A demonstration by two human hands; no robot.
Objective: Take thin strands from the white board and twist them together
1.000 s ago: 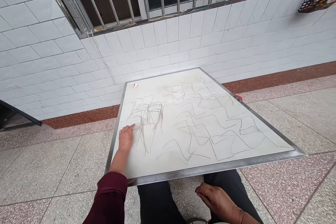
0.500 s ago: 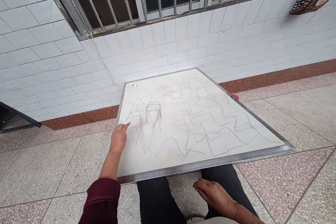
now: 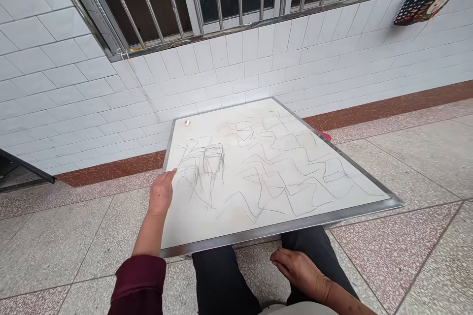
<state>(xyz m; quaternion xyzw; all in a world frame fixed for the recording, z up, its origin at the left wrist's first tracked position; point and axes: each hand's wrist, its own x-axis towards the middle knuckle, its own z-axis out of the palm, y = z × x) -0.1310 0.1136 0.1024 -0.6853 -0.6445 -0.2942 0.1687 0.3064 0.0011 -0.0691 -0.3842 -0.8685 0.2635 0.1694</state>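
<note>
At the left edge of a pale, metal-rimmed tabletop (image 3: pixel 236 234), my left hand (image 3: pixel 161 192) is closed, thumb and forefinger together near the tips of thin dark strands. Whether a strand sits in the pinch is too fine to see. A dense tangle of thin dark strands (image 3: pixel 209 157) lies just right of this hand. Longer wavy strands (image 3: pixel 291 162) spread over the right half of the top. My right hand (image 3: pixel 295 268) rests on my right thigh below the front rim, its fingers curled together and its palm hidden.
A small white and red object (image 3: pixel 187 123) lies at the table's far left corner. Beyond stands a white tiled wall (image 3: pixel 229 74) with a barred window (image 3: pixel 229 0). A dotted bag (image 3: pixel 424 7) hangs at upper right. Something red (image 3: pixel 324 135) shows past the right edge.
My left hand has shifted slightly left and up along the table edge. The lower strands of the tangle lie in a different shape. My right hand stays on my thigh.
</note>
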